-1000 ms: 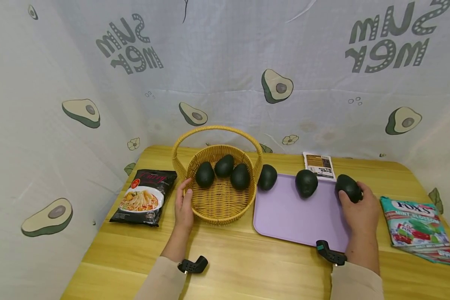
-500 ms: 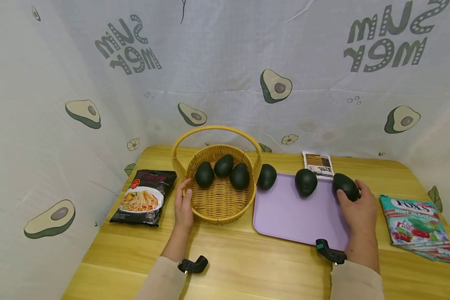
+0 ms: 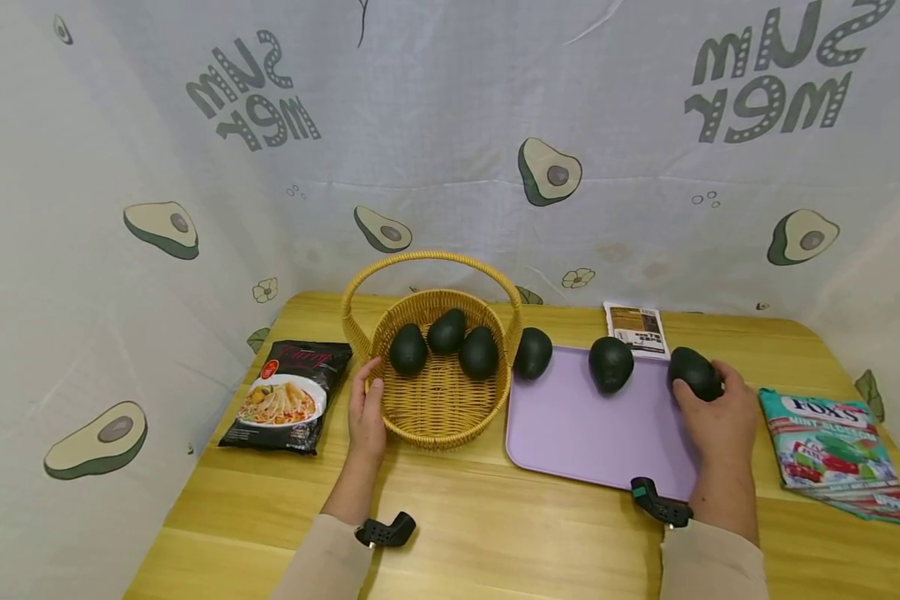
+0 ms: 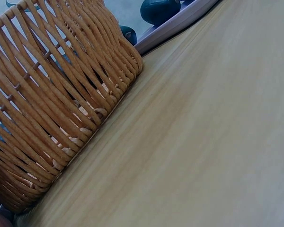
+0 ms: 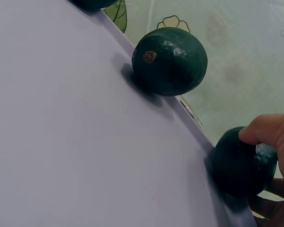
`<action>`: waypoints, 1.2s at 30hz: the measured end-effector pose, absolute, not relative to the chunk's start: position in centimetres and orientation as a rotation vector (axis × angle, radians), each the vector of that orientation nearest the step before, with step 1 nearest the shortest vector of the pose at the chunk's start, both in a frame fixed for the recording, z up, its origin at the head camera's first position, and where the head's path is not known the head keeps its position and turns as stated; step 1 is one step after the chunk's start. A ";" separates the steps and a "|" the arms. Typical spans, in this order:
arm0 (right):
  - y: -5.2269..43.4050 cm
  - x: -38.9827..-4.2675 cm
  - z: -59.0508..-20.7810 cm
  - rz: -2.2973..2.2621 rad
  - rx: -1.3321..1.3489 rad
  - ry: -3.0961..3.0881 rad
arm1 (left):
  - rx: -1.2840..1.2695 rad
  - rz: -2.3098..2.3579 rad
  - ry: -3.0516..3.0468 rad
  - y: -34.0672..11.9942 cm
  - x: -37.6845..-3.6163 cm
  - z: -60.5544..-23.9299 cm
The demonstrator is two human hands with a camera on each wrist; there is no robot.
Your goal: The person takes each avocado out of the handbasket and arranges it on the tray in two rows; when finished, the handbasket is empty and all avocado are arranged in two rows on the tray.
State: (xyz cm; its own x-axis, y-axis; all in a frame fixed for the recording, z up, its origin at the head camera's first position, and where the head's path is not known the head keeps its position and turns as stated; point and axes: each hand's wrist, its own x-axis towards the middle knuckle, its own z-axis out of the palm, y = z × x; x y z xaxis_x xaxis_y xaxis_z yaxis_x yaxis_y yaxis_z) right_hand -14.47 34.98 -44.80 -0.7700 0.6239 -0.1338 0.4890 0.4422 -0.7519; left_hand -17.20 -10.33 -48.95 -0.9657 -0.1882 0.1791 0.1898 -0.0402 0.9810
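My right hand (image 3: 723, 421) grips a dark green avocado (image 3: 694, 373) at the far right corner of a lilac tray (image 3: 600, 433). In the right wrist view, the thumb lies over this avocado (image 5: 244, 163), with fingers round its far side. My left hand (image 3: 366, 421) rests against the left side of a yellow woven basket (image 3: 435, 408), its fingertips at the rim. Three avocados (image 3: 479, 353) lie inside the basket. Two more sit along the tray's back edge, one avocado (image 3: 611, 365) at the middle and one avocado (image 3: 532, 354) beside the basket. Only a sliver of the left hand shows in the left wrist view.
Left of the basket lies a black noodle packet (image 3: 288, 397). A teal Fox's candy bag (image 3: 838, 454) is to the right of the tray, and a small white and brown packet (image 3: 637, 329) behind it. A curtain printed with avocados (image 3: 450, 125) hangs behind the wooden table (image 3: 480, 533).
The avocado in my right hand has shifted slightly left and then back right. My left hand, the basket and the tray keep their places.
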 end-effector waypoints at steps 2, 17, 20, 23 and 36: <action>35.0 -14.4 -44.7 1.234 -0.984 -2.536 | -0.002 -2.098 -1.969 -10.3 -17.2 -48.9; 35.0 -14.3 -44.7 1.221 -1.010 -2.537 | 0.014 -2.097 -1.961 -10.3 -17.2 -49.0; 35.0 -14.3 -44.7 1.219 -1.008 -2.536 | 0.014 -2.092 -1.962 -10.3 -17.2 -48.9; 35.0 -14.3 -44.8 1.218 -1.007 -2.536 | 0.007 -2.091 -1.965 -10.3 -17.1 -48.9; 34.9 -14.1 -44.7 1.242 -0.996 -2.537 | 0.006 -2.084 -1.985 -10.4 -17.1 -49.0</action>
